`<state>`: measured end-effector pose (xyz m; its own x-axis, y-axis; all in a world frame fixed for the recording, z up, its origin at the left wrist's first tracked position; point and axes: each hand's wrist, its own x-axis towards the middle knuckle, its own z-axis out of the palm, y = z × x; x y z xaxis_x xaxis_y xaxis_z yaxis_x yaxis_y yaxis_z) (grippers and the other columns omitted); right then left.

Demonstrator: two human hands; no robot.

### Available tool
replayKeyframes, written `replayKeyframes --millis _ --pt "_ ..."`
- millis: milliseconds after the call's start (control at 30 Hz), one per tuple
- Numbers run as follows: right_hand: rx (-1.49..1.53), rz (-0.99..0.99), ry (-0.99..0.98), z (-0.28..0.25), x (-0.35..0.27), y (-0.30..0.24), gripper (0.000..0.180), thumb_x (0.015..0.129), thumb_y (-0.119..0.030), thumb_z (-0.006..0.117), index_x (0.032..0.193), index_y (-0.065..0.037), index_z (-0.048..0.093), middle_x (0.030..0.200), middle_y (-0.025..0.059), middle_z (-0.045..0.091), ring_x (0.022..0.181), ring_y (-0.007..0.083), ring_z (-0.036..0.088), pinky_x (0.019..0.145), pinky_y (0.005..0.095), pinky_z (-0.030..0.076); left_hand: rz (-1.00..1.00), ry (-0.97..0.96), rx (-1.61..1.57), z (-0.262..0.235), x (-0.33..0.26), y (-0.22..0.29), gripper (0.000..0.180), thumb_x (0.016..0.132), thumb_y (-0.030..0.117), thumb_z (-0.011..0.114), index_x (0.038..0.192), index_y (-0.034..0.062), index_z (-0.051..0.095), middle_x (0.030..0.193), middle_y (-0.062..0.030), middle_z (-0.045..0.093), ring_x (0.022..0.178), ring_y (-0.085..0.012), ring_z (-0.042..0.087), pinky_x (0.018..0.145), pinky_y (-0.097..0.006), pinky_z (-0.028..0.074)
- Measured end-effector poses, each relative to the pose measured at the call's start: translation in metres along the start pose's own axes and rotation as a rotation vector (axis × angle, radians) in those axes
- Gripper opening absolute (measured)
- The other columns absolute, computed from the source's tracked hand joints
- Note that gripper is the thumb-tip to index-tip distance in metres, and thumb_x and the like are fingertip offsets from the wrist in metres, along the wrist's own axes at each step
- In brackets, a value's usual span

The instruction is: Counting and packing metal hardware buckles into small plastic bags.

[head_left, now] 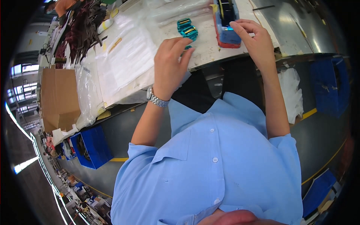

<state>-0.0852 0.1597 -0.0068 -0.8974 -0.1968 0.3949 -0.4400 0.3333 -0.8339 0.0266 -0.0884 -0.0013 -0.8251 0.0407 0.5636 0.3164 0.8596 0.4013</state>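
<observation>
On the desk [205, 50], a steady pull matters

At the far right, the right hand [258, 41] narrows thumb and forefinger beside the tape dispenser [228, 36]; whether they grip anything, I cannot tell. Left of it, the left hand [169, 56] curls over the shiny teal pieces [188, 33], its hold unclear. Probably best: 1 short, even pull, left fingers pressing lightly.

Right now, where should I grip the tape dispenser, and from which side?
Probably by the long sides of its blue body, from above and slightly left. The tape dispenser is longer than it is wide, its length running away from the person, so those sides suit a pinch. The right hand is at its near right end, leaving the left side clearer.
</observation>
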Motion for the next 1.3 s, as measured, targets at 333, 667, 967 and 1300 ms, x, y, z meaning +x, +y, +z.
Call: replayKeyframes --millis 333,667,967,1300 --pt "0.239 0.186 -0.113 0.004 0.016 0.02 0.033 0.096 -0.033 0.08 0.103 -0.001 0.079 0.086 0.0041 0.073 0.078 0.0108 0.063 0.072 0.0272 0.051 0.566 0.201 0.137 0.033 0.094 0.019 0.026 0.093 0.006 0.07 0.119 0.0053 0.074 0.12 -0.0076 0.076 0.117 -0.0301 0.07 0.097 -0.039 0.054" --pt "0.662 0.527 -0.067 -0.008 -0.107 -0.021 0.018 0.102 -0.019 0.076 0.102 -0.001 0.072 0.086 -0.0057 0.064 0.081 0.0009 0.055 0.073 0.0197 0.043 0.505 -0.015 0.154 0.045 0.132 0.006 0.04 0.098 0.011 0.066 0.135 -0.0038 0.062 0.136 -0.0221 0.066 0.131 -0.0399 0.059 0.11 -0.045 0.048" --pt "0.647 0.432 -0.125 -0.003 -0.107 -0.027 0.017 0.106 -0.017 0.07 0.102 0.0 0.07 0.095 0.0039 0.077 0.083 0.0068 0.068 0.073 0.0226 0.052 0.183 -0.15 0.002 0.033 0.131 0.031 0.043 0.098 0.012 0.068 0.138 -0.0029 0.061 0.131 -0.0236 0.067 0.122 -0.0412 0.062 0.105 -0.045 0.051" --pt "0.765 0.524 -0.144 -0.011 -0.109 -0.041 0.015 0.106 -0.012 0.068 0.104 0.003 0.069 0.094 0.0136 0.08 0.08 0.0133 0.073 0.075 0.0265 0.056 -0.056 0.082 0.089 -0.076 0.067 -0.1 0.023 0.1 0.018 0.076 0.117 0.0039 0.08 0.106 -0.007 0.083 0.09 -0.0174 0.079 0.082 -0.028 0.059"
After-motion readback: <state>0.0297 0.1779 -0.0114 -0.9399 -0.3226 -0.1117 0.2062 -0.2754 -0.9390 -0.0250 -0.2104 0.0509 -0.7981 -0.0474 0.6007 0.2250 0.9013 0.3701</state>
